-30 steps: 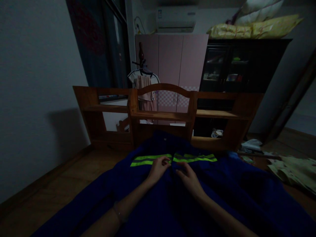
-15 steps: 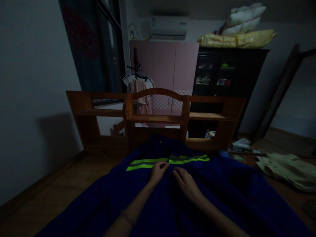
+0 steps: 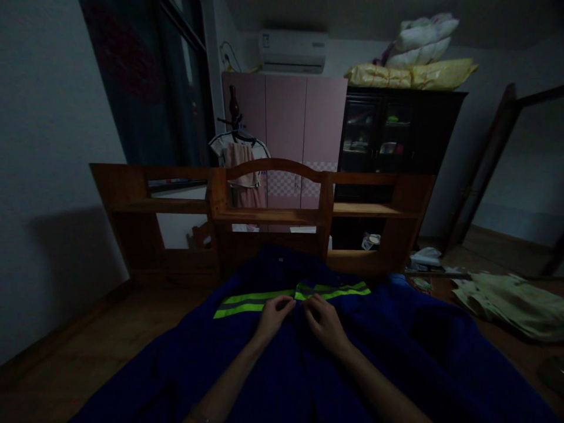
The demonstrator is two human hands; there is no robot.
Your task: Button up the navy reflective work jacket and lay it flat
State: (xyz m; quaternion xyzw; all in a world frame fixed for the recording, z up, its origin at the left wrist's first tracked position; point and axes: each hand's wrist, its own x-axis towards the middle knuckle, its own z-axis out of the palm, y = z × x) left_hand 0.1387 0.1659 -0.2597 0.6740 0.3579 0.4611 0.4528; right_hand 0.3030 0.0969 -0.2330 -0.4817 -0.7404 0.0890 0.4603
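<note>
A dark blue work jacket [image 3: 396, 346] with a yellow-green reflective stripe [image 3: 247, 302] lies spread flat on a wooden surface before me. My left hand [image 3: 272, 316] and my right hand [image 3: 324, 320] rest side by side at the jacket's front opening, just below the stripe. Both hands have their fingers curled, pinching the cloth at the middle seam. What exactly the fingertips grip is too dark to make out beyond the jacket's fabric.
A wooden headboard with shelves [image 3: 273, 214] stands right behind the jacket. Pale folded clothing [image 3: 511, 296] lies at the right. Beyond are a pink wardrobe [image 3: 286, 129], a dark cabinet [image 3: 396, 135] topped with bedding, and a coat rack [image 3: 235, 147].
Both hands have drawn closer together at the jacket's centre, and the right hand has shifted slightly left. The view has drifted left and down a little.
</note>
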